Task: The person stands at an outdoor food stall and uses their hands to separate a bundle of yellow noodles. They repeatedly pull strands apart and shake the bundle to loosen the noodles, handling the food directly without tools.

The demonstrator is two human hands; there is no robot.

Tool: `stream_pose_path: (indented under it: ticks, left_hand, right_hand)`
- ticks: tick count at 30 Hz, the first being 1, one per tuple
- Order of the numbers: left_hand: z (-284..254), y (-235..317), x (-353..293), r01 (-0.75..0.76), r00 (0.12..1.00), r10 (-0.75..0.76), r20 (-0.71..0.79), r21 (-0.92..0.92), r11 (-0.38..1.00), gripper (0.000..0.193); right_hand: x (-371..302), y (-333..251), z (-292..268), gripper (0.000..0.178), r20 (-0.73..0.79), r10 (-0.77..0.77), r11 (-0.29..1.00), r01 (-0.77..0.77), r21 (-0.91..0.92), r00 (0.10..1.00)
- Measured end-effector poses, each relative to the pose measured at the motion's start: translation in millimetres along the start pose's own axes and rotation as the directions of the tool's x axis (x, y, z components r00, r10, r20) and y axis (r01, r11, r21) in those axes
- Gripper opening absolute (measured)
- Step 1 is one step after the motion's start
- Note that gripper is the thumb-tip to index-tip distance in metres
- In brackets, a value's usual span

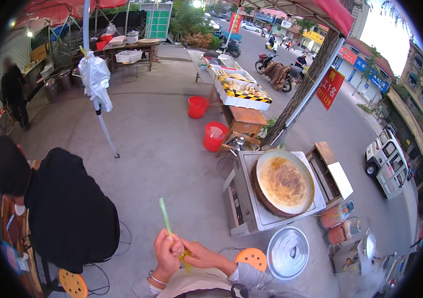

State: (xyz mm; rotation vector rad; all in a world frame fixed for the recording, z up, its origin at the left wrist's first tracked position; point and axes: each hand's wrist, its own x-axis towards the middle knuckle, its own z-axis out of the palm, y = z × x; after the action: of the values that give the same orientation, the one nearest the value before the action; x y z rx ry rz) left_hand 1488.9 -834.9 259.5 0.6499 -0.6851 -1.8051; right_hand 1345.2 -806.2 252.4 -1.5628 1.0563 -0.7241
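My left hand (165,252), a bracelet on its wrist, is closed round a thin, green, translucent stick-like strip (164,211) that points up and away from me. Right beside it is my right hand (202,256), its fingers bent in and meeting the left. A bit of crumpled yellow material (187,257) shows below the fingers; whether it joins the green strip, I cannot tell. Both hands are in front of my beige apron (196,282). To their right, a large round pan (284,181) with a browned, oily surface sits on a metal stove (241,211).
A big metal lid (288,253) and orange stools (251,258) are close by on the right. A person in black (72,208) sits at a wooden table on the left. Red buckets (215,136), white food trays (243,94), gas cylinders (338,216) and a canopy pole (106,131) stand around.
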Motion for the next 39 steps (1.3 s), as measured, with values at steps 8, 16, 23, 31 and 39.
stream_pose_path:
  ticks: [8,16,23,31,39]
  left_hand:
    - [-7.6,-0.4,127.3,0.234,0.954,-0.277,-0.117,-0.292,0.927,0.016]
    - [23.5,29.9,283.5,0.139,0.982,-0.167,-0.088,-0.258,0.956,0.017]
    - [18.2,80.6,373.2,-0.339,0.903,0.336,-0.27,0.036,0.94,0.017]
    - [4.1,71.4,494.9,-0.161,0.968,0.172,-0.185,0.07,0.984,0.017]
    - [-8.9,128.3,621.5,0.16,0.987,-0.16,0.012,-0.153,0.975,0.017]
  right_hand:
    - [80.0,83.0,-62.0,0.019,-0.144,-0.184,0.911,0.114,-0.397,0.972]
    - [168.4,113.8,-211.0,0.012,-0.21,-0.101,0.89,-0.006,-0.455,0.973]
    - [226.9,154.9,-326.6,0.034,-0.257,0.039,0.747,-0.199,-0.634,0.966]
    - [379.0,63.0,-317.5,0.051,-0.05,-0.248,0.954,0.235,-0.185,0.968]
    - [496.9,68.8,-343.7,0.02,-0.166,-0.096,0.934,0.031,-0.356,0.981]
